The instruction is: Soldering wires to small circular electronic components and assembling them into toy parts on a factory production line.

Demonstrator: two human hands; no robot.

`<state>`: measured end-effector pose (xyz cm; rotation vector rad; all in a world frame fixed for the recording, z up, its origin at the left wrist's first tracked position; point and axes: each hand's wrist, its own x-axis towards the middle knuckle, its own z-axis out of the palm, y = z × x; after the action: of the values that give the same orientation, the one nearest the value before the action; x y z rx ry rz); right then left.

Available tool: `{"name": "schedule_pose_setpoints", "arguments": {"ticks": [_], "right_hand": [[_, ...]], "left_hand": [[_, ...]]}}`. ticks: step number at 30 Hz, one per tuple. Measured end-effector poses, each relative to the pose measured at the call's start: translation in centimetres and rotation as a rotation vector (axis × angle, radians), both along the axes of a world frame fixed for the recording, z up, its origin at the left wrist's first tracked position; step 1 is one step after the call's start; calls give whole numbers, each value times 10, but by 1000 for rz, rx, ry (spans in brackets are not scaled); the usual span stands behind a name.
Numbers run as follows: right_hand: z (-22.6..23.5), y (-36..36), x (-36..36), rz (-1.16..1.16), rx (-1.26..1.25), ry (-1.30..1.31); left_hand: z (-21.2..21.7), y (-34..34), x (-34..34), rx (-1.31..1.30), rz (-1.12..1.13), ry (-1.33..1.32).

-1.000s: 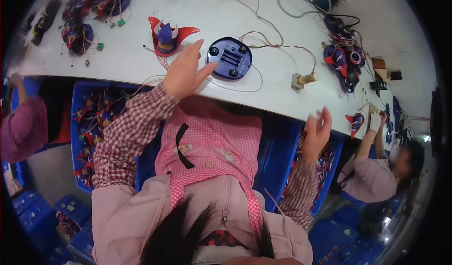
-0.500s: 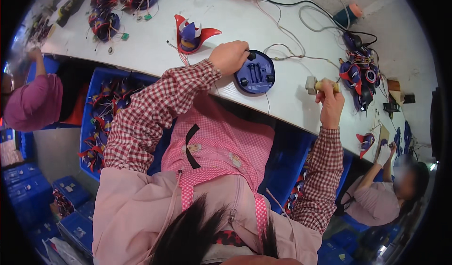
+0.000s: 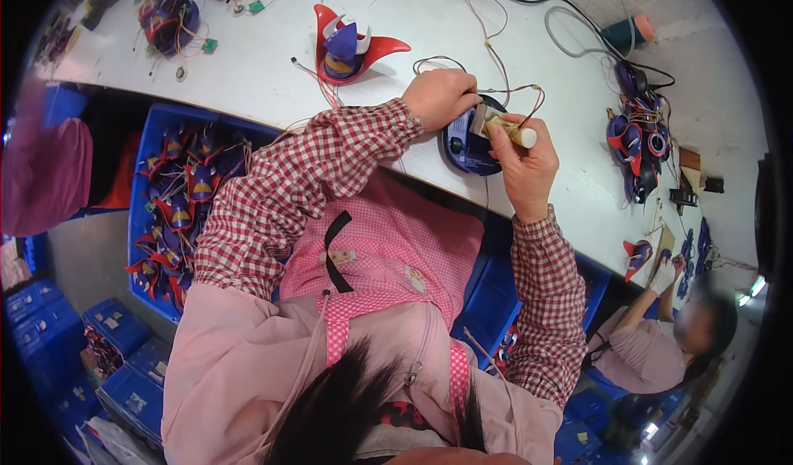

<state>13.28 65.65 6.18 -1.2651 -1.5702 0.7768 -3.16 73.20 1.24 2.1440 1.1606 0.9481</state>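
**Hands meet over a round blue part at the desk's near edge**

The left hand (image 3: 440, 97) lies curled over the top of a round dark-blue part (image 3: 467, 143), its fingers bent down and touching the part's upper rim; whether it pinches anything underneath cannot be told. The right hand (image 3: 522, 161) is closed around a short pale cylinder-shaped tool (image 3: 514, 131), whose white end sticks out above the thumb, just to the right of the blue part. A small tan piece sits between the two hands, right over the blue part, touching the tool's tip. Thin red and white wires (image 3: 504, 93) loop up from the blue part onto the white desk (image 3: 264, 60).

The blue part rests on the desk close to its near edge. To its upper left, well apart, stands a red and purple winged toy shell (image 3: 351, 48). Far to the upper left of the part lies a cluster of similar pieces with wires (image 3: 169, 19). To the right of the part, another heap of blue and red pieces (image 3: 636, 139) sits on the desk. Left of and below the part, under the desk edge, a blue bin (image 3: 153, 147) holds many more such shells. To the lower right, another person in pink (image 3: 652, 349) works at the same desk.
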Motion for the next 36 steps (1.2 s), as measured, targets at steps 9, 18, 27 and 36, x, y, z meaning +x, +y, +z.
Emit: {"name": "schedule_pose_setpoints", "arguments": {"ticks": [9, 18, 27, 36], "right_hand": [[0, -2, -6, -33, 268, -361], [1, -3, -6, 12, 351, -459], [8, 2, -15, 7, 73, -383], [0, 1, -14, -12, 173, -337]], "left_hand": [[-4, -1, 1, 29, 31, -8], [-6, -1, 5, 69, 32, -18], [-3, -1, 6, 82, 61, 30], [51, -45, -42, 343, 44, -153]]}}
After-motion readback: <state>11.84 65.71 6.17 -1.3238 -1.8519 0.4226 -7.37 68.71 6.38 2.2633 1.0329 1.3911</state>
